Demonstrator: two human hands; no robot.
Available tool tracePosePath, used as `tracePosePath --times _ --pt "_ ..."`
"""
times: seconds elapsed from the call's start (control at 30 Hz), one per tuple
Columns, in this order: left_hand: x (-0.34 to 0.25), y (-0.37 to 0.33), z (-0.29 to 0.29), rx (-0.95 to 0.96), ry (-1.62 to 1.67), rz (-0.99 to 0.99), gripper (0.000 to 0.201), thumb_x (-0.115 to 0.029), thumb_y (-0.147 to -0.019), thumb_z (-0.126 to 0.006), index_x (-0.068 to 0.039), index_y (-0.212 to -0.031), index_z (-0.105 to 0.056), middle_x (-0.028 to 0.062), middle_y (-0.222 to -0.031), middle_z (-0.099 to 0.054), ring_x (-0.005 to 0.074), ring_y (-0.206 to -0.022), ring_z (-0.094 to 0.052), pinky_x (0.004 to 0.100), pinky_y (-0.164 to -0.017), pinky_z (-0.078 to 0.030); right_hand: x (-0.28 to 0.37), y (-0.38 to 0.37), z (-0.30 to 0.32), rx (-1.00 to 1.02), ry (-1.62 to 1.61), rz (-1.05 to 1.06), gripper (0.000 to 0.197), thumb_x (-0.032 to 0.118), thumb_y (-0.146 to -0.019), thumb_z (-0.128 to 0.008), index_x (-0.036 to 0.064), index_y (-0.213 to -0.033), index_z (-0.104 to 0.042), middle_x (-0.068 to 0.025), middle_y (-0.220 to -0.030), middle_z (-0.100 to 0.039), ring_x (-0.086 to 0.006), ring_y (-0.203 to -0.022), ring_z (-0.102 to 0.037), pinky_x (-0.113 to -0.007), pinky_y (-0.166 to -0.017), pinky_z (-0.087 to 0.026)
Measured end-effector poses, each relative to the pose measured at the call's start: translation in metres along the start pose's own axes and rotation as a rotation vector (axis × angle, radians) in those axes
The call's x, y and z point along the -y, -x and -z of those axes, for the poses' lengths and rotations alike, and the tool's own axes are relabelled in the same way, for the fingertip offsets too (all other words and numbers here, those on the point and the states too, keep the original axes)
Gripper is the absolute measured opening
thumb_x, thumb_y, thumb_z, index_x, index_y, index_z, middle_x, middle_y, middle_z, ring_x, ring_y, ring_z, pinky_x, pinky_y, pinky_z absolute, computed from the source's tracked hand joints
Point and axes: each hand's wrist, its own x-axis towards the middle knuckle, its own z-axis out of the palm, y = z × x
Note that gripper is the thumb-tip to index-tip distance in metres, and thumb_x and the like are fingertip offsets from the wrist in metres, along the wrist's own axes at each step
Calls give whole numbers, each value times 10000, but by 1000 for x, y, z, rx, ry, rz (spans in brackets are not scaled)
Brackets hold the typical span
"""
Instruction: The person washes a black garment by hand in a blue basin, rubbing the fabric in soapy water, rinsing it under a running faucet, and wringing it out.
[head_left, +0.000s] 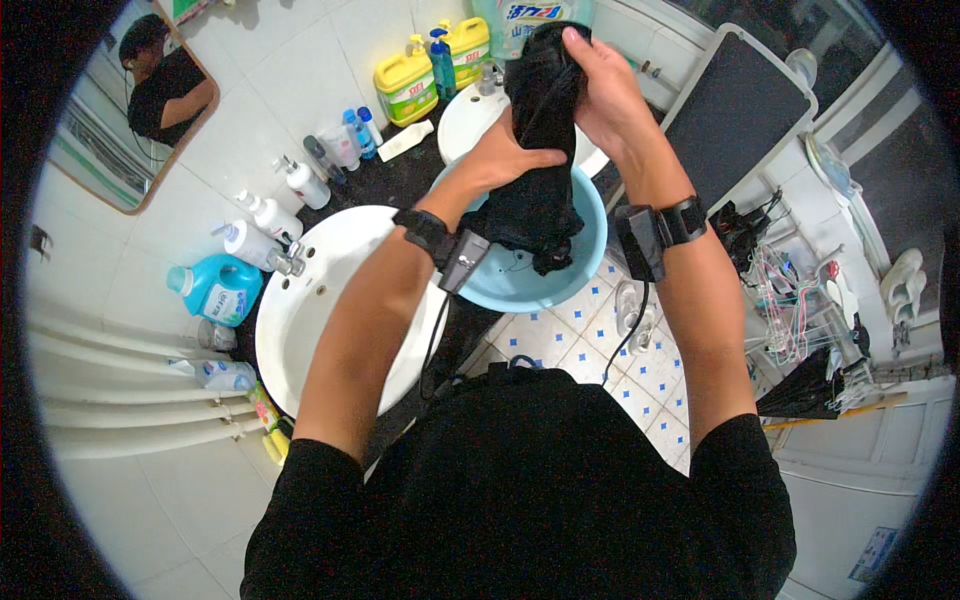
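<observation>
A black cloth garment (540, 110) hangs stretched between my hands over a light blue basin (525, 293). My right hand (608, 95) grips its upper end, thumb lying on the near side. Lower down, my left hand (497, 158) is closed on the garment's left side with the thumb across its front; the other fingers are hidden behind the fabric. The garment's bunched lower part rests inside the basin. What kind of garment it is, I cannot tell.
The basin stands against a far white sink (462, 122); a nearer white sink (275, 340) is at left. Yellow jugs (405, 88), pump bottles (305, 183) and a blue detergent bottle (222, 290) line the wall. Right of my arm are a dark board (735, 110) and hangers (785, 290).
</observation>
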Motion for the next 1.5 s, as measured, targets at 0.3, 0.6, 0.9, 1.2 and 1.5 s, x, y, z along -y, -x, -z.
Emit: tracePosePath --times 0.3,0.6,0.9,1.2,1.5 --pt "-34 -47 14 -379 338 164 246 -143 -734 -620 62 -869 -631 91 -736 -635 163 -629 -595 302 -587 -465 -59 36 49 -104 621 -5 611 264 -798 -682 5 -1272 -397 -102 -1192 -520 -195 -1106 -482 -319 -967 -364" --pt "-134 -82 6 -434 665 388 216 -89 -806 -561 120 -861 -546 144 -723 -559 227 -595 -563 367 -506 -430 -116 47 7 -316 528 314 740 86 -633 -786 0 -1231 -360 -124 -1122 -547 -219 -1011 -545 -334 -892 -435" --pt "-95 -80 48 -399 1151 377 201 -123 -816 -533 51 -913 -566 169 -834 -620 315 -735 -608 425 -677 -526 -114 28 45 -430 511 139 366 13 -694 -676 -39 -1042 -578 -105 -983 -643 -194 -877 -606 -305 -800 -463" --pt "8 15 76 -349 1134 844 372 -301 -918 -425 7 -1123 -465 182 -1073 -560 310 -1029 -545 512 -917 -430 -51 -1 35 -277 265 158 327 -110 -749 -464 6 -1034 -573 -80 -921 -626 -195 -827 -613 -327 -730 -504" --pt "-10 28 83 -171 -201 486 483 -466 -839 -563 11 -911 -598 107 -806 -638 160 -650 -596 261 -613 -489 14 -8 -21 -70 292 -61 468 -172 -718 -407 -20 -1149 -504 -138 -1046 -576 -265 -960 -560 -329 -793 -470"
